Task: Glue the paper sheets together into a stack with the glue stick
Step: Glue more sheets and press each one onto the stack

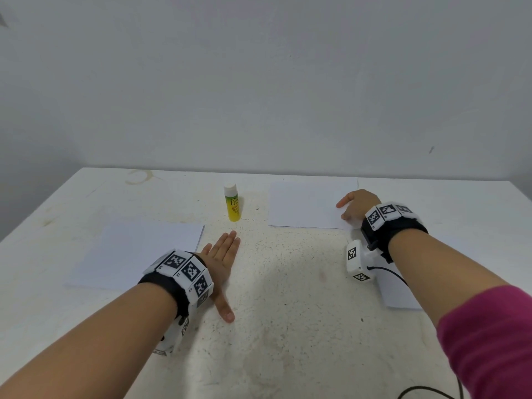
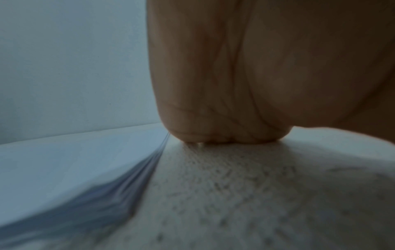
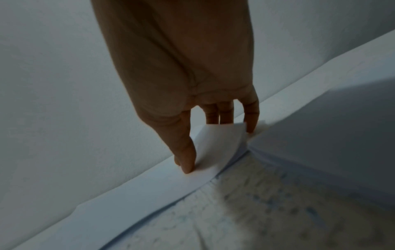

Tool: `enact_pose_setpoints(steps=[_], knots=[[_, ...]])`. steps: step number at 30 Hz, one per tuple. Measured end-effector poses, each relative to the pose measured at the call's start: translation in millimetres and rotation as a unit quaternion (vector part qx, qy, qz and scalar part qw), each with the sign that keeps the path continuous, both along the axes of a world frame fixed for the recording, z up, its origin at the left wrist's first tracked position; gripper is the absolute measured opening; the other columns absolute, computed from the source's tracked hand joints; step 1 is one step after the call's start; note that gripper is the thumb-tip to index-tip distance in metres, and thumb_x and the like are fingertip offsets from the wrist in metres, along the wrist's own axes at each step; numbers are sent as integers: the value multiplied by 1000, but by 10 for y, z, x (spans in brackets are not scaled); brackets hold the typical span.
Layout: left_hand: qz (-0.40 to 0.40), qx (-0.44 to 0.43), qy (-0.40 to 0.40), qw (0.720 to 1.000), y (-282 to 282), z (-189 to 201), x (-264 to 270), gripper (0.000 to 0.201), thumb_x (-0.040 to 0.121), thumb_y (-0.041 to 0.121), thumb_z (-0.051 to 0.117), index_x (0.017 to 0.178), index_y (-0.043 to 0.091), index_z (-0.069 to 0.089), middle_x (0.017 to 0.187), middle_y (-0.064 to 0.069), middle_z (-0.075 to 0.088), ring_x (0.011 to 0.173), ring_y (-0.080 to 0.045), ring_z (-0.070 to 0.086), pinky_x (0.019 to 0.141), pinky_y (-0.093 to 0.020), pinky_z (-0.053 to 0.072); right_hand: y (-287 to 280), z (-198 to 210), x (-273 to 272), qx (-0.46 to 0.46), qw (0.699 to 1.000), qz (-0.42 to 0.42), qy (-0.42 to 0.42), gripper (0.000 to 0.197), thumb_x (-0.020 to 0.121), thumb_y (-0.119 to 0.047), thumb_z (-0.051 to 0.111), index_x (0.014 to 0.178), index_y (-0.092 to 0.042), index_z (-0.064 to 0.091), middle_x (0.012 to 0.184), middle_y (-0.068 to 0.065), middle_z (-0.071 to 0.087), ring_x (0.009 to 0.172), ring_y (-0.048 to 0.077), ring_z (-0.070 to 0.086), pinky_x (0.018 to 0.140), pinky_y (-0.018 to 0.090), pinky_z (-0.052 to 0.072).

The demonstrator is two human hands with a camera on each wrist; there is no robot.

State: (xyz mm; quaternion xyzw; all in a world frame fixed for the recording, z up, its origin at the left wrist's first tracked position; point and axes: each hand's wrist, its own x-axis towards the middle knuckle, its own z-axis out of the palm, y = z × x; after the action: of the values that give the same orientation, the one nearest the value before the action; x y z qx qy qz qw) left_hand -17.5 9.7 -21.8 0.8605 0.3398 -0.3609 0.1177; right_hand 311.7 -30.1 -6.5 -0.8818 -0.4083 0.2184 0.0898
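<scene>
At the left of the head view a paper stack (image 1: pixel 135 251) lies flat on the worktop (image 1: pixel 288 312). Just right of it the left hand (image 1: pixel 220 259) rests palm down on the bare surface, fingers straight and together, holding nothing. At upper centre the glue stick (image 1: pixel 232 201) stands upright with its cap on, apart from both hands; it looks light and rigid, best gripped around its barrel. To the right lies a paper sheet (image 1: pixel 305 204), thin and floppy, likely to crease, so easiest lifted at a corner. The right hand (image 1: pixel 357 205) pinches its near right corner, which the right wrist view shows curled up between thumb and fingertips (image 3: pixel 188 162).
</scene>
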Motion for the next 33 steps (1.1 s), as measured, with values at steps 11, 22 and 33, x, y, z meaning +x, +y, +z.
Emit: enact_pose_setpoints(steps=[11,22,33], knots=[[-6,7,6,1000,9,-4,6,154,58,68,76,136,7,-41,145,-10,-46,138,-24,-35,115,-44,-15,-34,108,-148,-76,990,14,-120,39,92,-31,56,132,-29,55,141,9,38,132,29,33,107,32,28],[-11,50,6,999,-22,-41,30,154,57,69,75,137,1,-37,146,-15,-42,141,-28,-30,117,-45,-10,-1266,269,-418,-168,981,90,21,117,81,-70,50,149,0,-14,157,17,-19,146,30,-13,118,46,5],[5,71,19,997,-97,7,49,150,60,68,75,140,-1,-33,149,-17,-39,142,-31,-26,119,-50,-1,-1471,31,-675,-266,956,126,-6,166,36,-85,61,137,4,-35,147,20,-39,141,33,-29,115,56,0]])
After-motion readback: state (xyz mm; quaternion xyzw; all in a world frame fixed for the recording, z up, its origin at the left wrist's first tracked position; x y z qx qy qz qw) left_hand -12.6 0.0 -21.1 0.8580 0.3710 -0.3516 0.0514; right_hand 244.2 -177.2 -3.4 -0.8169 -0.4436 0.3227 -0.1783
